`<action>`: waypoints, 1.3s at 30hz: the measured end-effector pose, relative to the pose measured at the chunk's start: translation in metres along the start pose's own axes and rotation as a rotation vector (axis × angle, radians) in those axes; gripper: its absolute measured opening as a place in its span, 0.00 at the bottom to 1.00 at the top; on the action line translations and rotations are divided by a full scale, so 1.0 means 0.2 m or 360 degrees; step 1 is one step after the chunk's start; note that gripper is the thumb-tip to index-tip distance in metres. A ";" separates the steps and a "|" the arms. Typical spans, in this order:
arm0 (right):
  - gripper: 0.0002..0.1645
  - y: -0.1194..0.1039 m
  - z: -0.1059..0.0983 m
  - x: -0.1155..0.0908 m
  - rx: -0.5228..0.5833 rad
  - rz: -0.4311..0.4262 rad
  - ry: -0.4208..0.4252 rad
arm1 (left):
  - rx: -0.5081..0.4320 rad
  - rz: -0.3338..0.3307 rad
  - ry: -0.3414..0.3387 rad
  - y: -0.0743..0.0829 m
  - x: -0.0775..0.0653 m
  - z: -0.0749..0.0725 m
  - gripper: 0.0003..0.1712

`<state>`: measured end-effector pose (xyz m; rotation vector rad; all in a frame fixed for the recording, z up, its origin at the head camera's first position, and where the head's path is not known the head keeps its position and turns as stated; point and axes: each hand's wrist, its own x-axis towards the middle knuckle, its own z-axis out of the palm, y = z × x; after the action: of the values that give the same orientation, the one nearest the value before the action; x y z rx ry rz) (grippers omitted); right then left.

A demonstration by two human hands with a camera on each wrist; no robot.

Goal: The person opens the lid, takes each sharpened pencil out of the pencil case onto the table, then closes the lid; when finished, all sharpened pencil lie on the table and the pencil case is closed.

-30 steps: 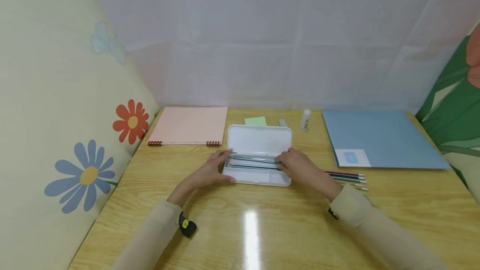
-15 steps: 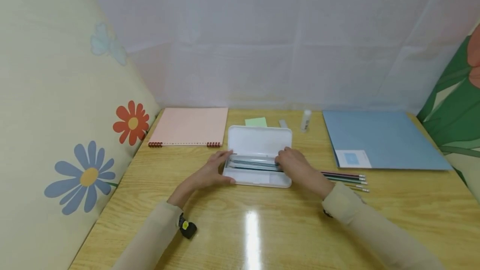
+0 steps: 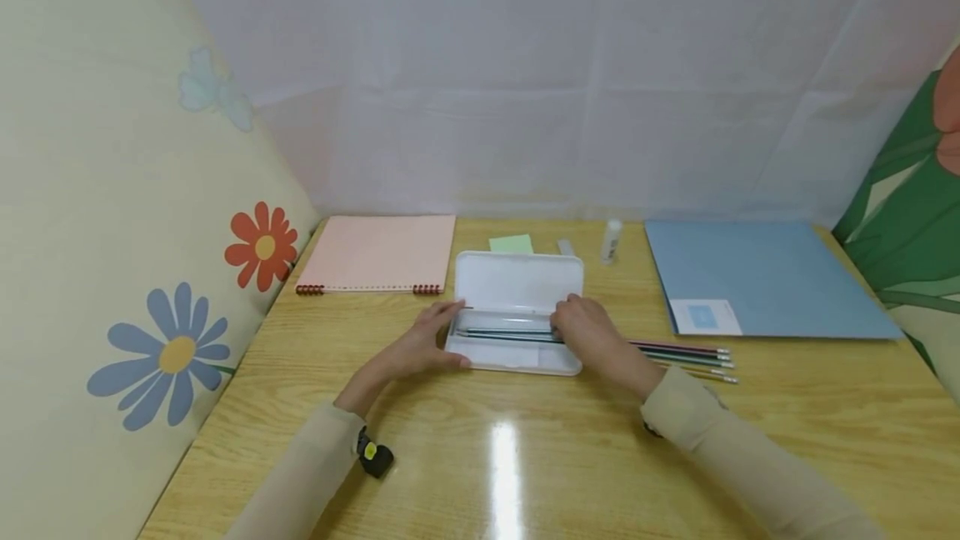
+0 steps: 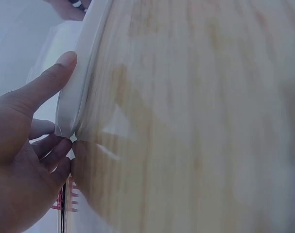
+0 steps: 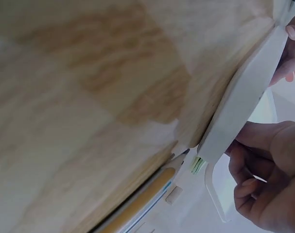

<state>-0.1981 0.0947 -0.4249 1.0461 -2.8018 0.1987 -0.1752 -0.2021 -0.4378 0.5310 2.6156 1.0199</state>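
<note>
While in case (image 3: 519, 280), pencils (image 3: 510, 338) at right hand (image 3: 588, 333)

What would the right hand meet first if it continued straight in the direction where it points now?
Probably the open lid: the right hand points forward and left across the case, towards it. Any remaining gap is hard to judge.

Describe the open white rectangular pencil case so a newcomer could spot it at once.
On the glossy wood-grain table, find the pink spiral-bound notebook and flat blue folder. Between them, the left hand and right hand flank the white rectangular case. It alone has a raised lid and slim dark pencils inside.
</note>
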 end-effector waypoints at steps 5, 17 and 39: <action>0.07 -0.01 0.00 0.00 -0.0049 -0.0029 -0.0025 | 0.0008 0.0007 0.0007 0.00 0.00 0.00 0.58; 0.04 0.04 -0.08 -0.06 -0.0159 -0.0126 0.0007 | -0.0002 -0.0015 0.0000 -0.01 0.00 -0.01 0.59; 0.09 0.50 -0.22 -0.70 0.0075 0.0119 0.0388 | -0.0014 -0.0028 -0.0018 -0.01 0.01 0.01 0.59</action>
<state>-0.1552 0.2669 -0.4138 0.8624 -2.6285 0.3754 -0.1765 -0.2017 -0.4400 0.5094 2.6002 1.0196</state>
